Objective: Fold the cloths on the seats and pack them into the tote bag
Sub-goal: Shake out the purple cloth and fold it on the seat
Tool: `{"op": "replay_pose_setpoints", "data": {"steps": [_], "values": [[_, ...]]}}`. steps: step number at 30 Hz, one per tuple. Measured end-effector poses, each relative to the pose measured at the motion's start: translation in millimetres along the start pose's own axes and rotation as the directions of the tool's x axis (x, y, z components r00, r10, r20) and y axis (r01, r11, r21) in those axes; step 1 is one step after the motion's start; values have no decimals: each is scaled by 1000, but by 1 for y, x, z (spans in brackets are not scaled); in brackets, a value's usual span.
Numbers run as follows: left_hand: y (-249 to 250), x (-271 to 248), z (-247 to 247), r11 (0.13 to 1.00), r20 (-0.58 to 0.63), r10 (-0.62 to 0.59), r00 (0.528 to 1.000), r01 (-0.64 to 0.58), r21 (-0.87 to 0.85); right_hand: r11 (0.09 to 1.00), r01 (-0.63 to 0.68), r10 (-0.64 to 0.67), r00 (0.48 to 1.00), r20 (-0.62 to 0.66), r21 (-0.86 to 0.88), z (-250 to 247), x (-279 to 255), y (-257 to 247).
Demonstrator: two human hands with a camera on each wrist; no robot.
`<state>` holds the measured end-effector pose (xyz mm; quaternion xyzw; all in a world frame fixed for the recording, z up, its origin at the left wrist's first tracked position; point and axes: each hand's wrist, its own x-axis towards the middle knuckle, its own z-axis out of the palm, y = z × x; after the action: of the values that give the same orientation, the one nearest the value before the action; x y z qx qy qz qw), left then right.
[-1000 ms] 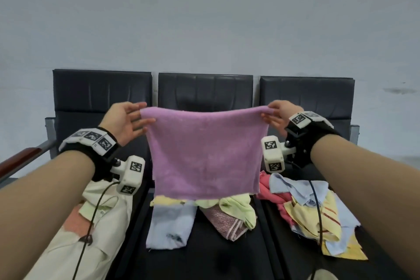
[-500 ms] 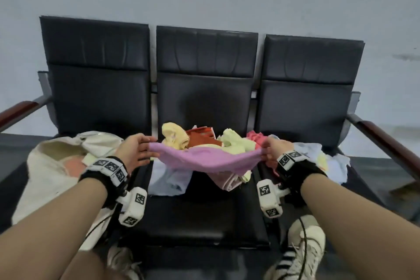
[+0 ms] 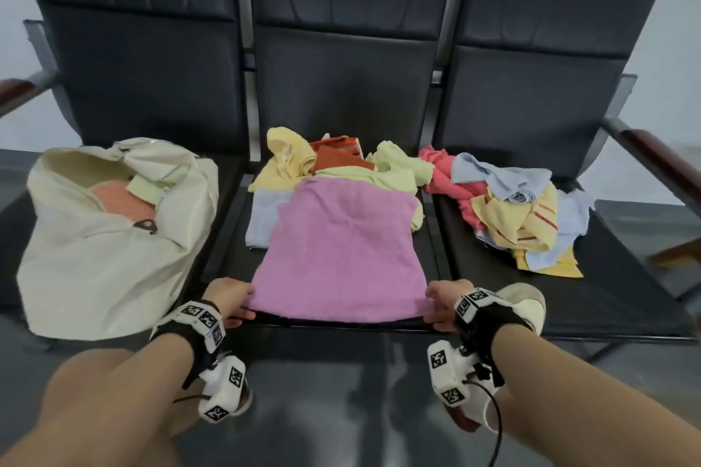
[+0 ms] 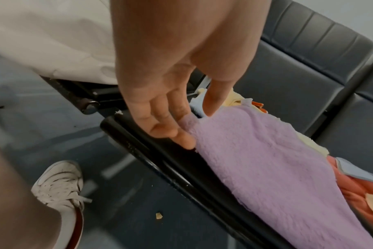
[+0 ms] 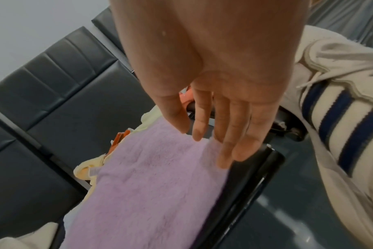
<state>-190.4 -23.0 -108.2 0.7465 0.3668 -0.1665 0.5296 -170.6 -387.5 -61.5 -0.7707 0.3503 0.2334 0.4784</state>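
Observation:
A purple cloth [image 3: 341, 250] lies spread flat on the middle seat, its near edge at the seat's front rim. My left hand [image 3: 231, 301] pinches its near left corner, thumb on top, as the left wrist view shows on the purple cloth [image 4: 277, 168] with the left hand [image 4: 196, 121]. My right hand [image 3: 442, 301] pinches the near right corner; the right wrist view has the thumb of the right hand [image 5: 202, 139] lying on the purple cloth [image 5: 149, 185]. A cream tote bag [image 3: 95, 258] sits open on the left seat, with an orange cloth [image 3: 121, 199] inside.
Behind the purple cloth a heap of yellow, green, orange and pale blue cloths [image 3: 341, 163] fills the back of the middle seat. A second heap [image 3: 512, 208] of pink, blue and yellow cloths lies on the right seat. Wooden armrests flank the bench. My shoes stand below the seat edge.
The purple cloth, held up stretched in the air a second ago, has come down and now lies flat on the middle seat. Both hands moved down to the seat's front edge, still holding the corners.

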Motion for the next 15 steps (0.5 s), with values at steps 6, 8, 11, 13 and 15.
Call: {"op": "replay_pose_setpoints", "data": {"steps": [6, 8, 11, 13, 15], "values": [[-3, 4, 9, 992, 32, 2, 999, -6, 124, 985, 135, -140, 989, -40, -109, 10, 0, -44], [-3, 7, 13, 993, 40, 3, 999, -8, 114, 969, 202, -202, 979, 12, -146, 25, -10, -65], [-6, 15, 15, 997, 51, 16, 999, -20, 72, 923, 300, -288, 954, 84, -241, 56, -17, -96], [-11, 19, 15, 999, 54, 27, 998, -29, 31, 890, 347, -324, 938, 124, -297, 79, -19, -116], [-14, 22, 14, 999, 61, 40, 997, -38, -33, 853, 394, -356, 919, 170, -342, 104, -17, -135]]}}
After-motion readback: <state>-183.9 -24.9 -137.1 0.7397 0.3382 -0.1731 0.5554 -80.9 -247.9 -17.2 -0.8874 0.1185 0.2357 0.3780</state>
